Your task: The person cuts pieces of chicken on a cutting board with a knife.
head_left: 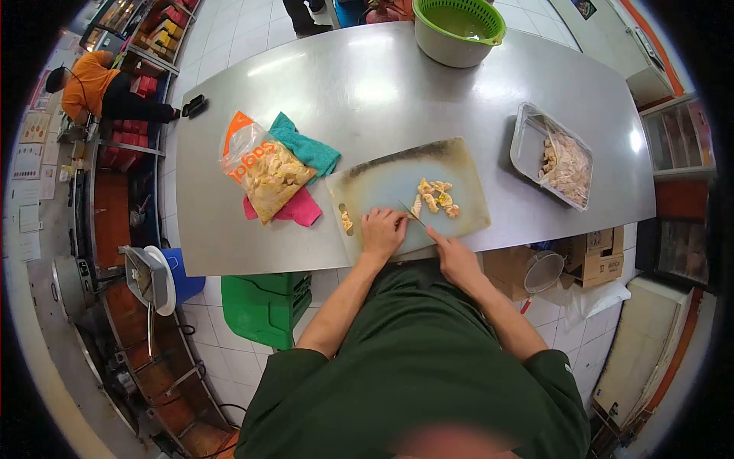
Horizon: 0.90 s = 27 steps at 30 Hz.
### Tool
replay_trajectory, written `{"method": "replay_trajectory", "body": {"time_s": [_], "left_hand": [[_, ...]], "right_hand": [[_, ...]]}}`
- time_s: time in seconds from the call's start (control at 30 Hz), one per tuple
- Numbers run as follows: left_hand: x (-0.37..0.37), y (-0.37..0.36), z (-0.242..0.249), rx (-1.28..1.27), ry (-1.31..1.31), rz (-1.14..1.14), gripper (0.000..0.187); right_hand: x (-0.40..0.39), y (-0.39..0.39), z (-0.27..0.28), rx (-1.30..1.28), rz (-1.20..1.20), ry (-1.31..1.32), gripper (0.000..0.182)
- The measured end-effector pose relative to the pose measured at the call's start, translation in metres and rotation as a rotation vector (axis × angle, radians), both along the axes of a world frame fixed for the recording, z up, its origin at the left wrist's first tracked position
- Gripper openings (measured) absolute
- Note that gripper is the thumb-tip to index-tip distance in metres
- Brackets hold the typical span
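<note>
Bag (267, 170) left of cutting board (382, 183)

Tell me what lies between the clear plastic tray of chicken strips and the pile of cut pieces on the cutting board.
Only bare metal table separates the clear plastic tray from the cut pieces on the cutting board, in the head view.

Commercial kitchen: stainless steel table (367, 84) under both hands, cutting board (397, 180) beneath them, colander bowl (457, 30) far ahead, tiled floor below.
</note>
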<state>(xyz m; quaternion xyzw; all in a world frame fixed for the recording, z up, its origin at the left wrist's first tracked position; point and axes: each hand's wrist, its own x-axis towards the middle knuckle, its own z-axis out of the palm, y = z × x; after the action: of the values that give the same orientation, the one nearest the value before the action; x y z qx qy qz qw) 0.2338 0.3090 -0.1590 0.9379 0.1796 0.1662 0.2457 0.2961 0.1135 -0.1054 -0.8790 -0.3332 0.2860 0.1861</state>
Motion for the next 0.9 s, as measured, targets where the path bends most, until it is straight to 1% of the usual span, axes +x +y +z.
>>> {"method": "replay_trajectory", "body": {"time_s": [0.03, 0.1, 0.13, 0.17, 0.2, 0.23, 0.27, 0.3, 0.33, 0.37, 0.4, 0.43, 0.47, 0.5, 0.53, 0.57, 0.6, 0.63, 0.67, 0.7, 0.73, 0.8, 0.83, 0.87, 0.9], "left_hand": [[-0.001, 0.0, 0.0, -0.004, 0.009, 0.002, 0.008], [-0.002, 0.002, 0.004, -0.042, 0.028, 0.007, 0.009], [-0.003, 0.003, 0.007, -0.076, 0.046, 0.003, 0.011], [-0.003, 0.005, 0.01, -0.074, 0.043, 0.007, 0.011], [-0.004, 0.008, 0.013, -0.189, 0.024, 0.041, 0.013], [-0.006, 0.01, 0.016, -0.306, 0.009, 0.073, 0.016], [-0.007, 0.012, 0.02, -0.307, 0.009, 0.075, 0.016], [-0.008, 0.016, 0.024, -0.288, 0.202, 0.035, 0.021], [-0.007, 0.018, 0.028, -0.267, 0.396, -0.004, 0.026], [-0.004, 0.02, 0.029, -0.265, 0.393, 0.003, 0.026], [0.001, 0.021, 0.03, -0.355, 0.406, -0.045, 0.024], [0.005, 0.02, 0.032, -0.444, 0.418, -0.096, 0.024], [0.01, 0.019, 0.026, -0.443, 0.416, -0.094, 0.024], [0.014, 0.018, 0.019, -0.845, 0.304, -0.078, 0.019], [0.017, 0.017, 0.011, -1.244, 0.177, -0.061, 0.016], [0.018, 0.014, 0.014, -1.244, 0.176, -0.062, 0.016], [0.019, 0.012, 0.018, -1.354, 0.123, 0.052, 0.017], [0.019, 0.011, 0.021, -1.459, 0.067, 0.17, 0.019], [0.017, 0.011, 0.016, -1.457, 0.065, 0.17, 0.019], [0.013, 0.011, 0.011, -1.492, 0.018, 0.264, 0.022], [0.01, 0.01, 0.006, -1.526, -0.029, 0.359, 0.026], [0.001, 0.012, 0.0, -1.499, -0.03, 0.379, 0.028], [-0.005, 0.014, -0.002, -1.472, -0.032, 0.404, 0.03], [-0.01, 0.016, -0.003, -1.472, -0.031, 0.411, 0.03], [-0.016, 0.016, -0.004, -1.385, -0.029, 0.372, 0.028]], "right_hand": [[0.001, -0.01, 0.009, -0.003, 0.006, -0.002, 0.052], [0.004, -0.023, 0.036, -0.146, 0.009, 0.073, 0.052], [0.005, -0.028, 0.034, -0.147, 0.013, 0.074, 0.052], [0.008, -0.031, 0.032, -0.037, -0.005, 0.103, 0.053], [0.011, -0.031, 0.03, 0.072, -0.024, 0.132, 0.054], [0.011, -0.029, 0.028, 0.071, -0.023, 0.132, 0.054], [0.011, -0.025, 0.026, 0.17, -0.075, 0.154, 0.054], [0.011, -0.021, 0.026, 0.269, -0.123, 0.176, 0.055], [0.011, -0.017, 0.028, 0.268, -0.117, 0.178, 0.055], [0.012, -0.012, 0.034, 0.225, -0.203, 0.258, 0.054], [0.012, -0.008, 0.038, 0.18, -0.289, 0.337, 0.054], [0.012, -0.009, 0.034, 0.181, -0.284, 0.338, 0.054], [0.011, -0.011, 0.026, 0.319, -0.312, 0.277, 0.053], [0.011, -0.01, 0.026, 0.456, -0.34, 0.216, 0.052], [0.012, -0.012, 0.029, 0.457, -0.339, 0.213, 0.052], [0.014, -0.011, 0.04, 0.405, -0.391, 0.275, 0.052], [0.016, -0.01, 0.047, 0.353, -0.442, 0.338, 0.052], [0.017, -0.009, 0.049, 0.355, -0.44, 0.337, 0.052], [0.019, -0.007, 0.051, 0.288, -0.39, 0.367, 0.053], [0.019, -0.006, 0.051, 0.222, -0.342, 0.397, 0.053], [0.017, -0.005, 0.046, 0.224, -0.343, 0.396, 0.053], [0.011, -0.003, 0.03, 0.211, -0.099, 0.303, 0.054], [0.009, -0.004, 0.023, 0.16, -0.053, 0.313, 0.054], [0.008, -0.003, 0.022, 0.159, -0.05, 0.318, 0.054], [0.007, -0.002, 0.022, 0.133, -0.099, 0.304, 0.054]]}}
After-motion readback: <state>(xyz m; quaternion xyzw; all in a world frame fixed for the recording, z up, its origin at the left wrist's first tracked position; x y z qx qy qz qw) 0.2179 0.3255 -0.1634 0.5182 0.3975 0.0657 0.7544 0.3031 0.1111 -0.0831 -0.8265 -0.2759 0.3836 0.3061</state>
